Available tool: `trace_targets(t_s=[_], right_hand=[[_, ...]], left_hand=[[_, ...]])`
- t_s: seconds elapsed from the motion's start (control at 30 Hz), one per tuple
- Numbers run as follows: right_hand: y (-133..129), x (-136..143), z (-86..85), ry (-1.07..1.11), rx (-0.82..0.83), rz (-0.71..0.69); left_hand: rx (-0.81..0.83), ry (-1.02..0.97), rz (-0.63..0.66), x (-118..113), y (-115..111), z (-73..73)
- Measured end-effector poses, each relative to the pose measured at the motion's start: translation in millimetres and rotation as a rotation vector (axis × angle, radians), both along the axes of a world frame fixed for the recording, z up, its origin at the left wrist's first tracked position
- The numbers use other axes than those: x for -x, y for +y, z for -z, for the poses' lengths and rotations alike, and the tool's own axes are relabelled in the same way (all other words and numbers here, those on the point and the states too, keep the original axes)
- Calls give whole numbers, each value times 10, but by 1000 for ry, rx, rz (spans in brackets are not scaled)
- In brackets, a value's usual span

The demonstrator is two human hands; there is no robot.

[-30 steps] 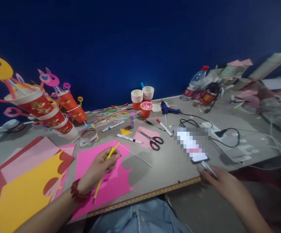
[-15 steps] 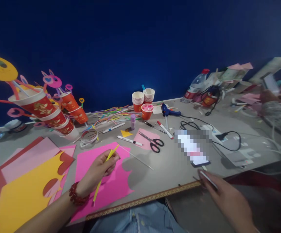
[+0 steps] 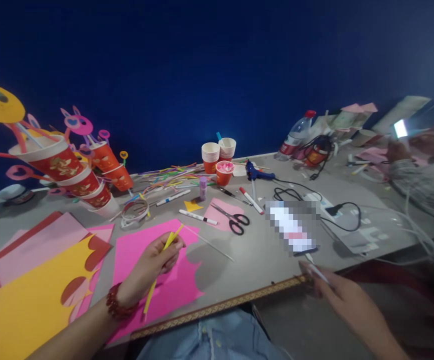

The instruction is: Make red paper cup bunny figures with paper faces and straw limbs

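My left hand (image 3: 164,255) is closed on a yellow pipe cleaner (image 3: 150,296), which slants through the fingers over a bright pink sheet (image 3: 132,257) with a scalloped edge. At the table's front edge, my right hand (image 3: 339,290) pinches a slim white stick-like thing (image 3: 319,273); its kind is unclear. This lies close to the lower end of a phone (image 3: 290,230) with a lit, pixelated screen. Between the hands a thin pale stick (image 3: 217,247) rests on the table. Black-handled scissors (image 3: 235,220) lie on a pale pink paper piece (image 3: 220,207).
Decorated cup figures (image 3: 67,167) lean at left above yellow paper (image 3: 29,295). Red cups (image 3: 224,172), a blue glue gun (image 3: 258,172), markers (image 3: 198,217) and a bottle (image 3: 295,135) stand or lie farther back. Cables (image 3: 340,210) cross the right side, near another person's sleeve (image 3: 419,192).
The view has shifted slightly, so most table items sit a little farther left. My left hand keeps its hold. At far right, the other person's hand has moved with a bright-screened device.
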State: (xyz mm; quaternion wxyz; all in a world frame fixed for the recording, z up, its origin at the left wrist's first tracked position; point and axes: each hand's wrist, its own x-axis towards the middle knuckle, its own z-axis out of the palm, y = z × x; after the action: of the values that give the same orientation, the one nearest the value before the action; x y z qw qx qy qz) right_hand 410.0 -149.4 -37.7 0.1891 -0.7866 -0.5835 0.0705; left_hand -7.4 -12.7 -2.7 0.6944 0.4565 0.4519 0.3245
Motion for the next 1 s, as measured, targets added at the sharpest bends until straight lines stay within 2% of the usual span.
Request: trace_targets(t_s=[0.07,0.13,0.2,0.3,0.4,0.47,0.5,0.6,0.7,0.77,0.87,1.0], right_hand=[[7,-56,-126,149,-4,41],[38,-55,-218,167,-50,103],[142,51,-277,158,-107,72],[470,436,-381,198,-180,-211],[920,1011,-565,294,-202,-548],[1212,1421,-679,403,-175,-689],[1342,1618,-713,479,-139,-714],[1645,2120,-699,805,4,-704],[1793,2425,-579,1050,103,-681],[1809,2508,-507,1210,184,-659],[1771,2515,-453,1409,331,-617],[1746,2483,-403,1490,335,-520]], left_hand=[[1,-7,-21,58,-14,23],[17,-23,-46,98,-4,40],[61,-67,-60,97,37,41],[104,-183,-71,37,146,8],[92,-305,-123,-32,244,-42],[108,-386,-141,-67,266,-60],[119,-421,-137,-83,263,-58],[131,-469,-85,-131,225,-10],[115,-469,-77,-159,195,69],[113,-471,-70,-160,186,112],[164,-504,9,-145,177,159],[252,-597,114,-132,166,218]])
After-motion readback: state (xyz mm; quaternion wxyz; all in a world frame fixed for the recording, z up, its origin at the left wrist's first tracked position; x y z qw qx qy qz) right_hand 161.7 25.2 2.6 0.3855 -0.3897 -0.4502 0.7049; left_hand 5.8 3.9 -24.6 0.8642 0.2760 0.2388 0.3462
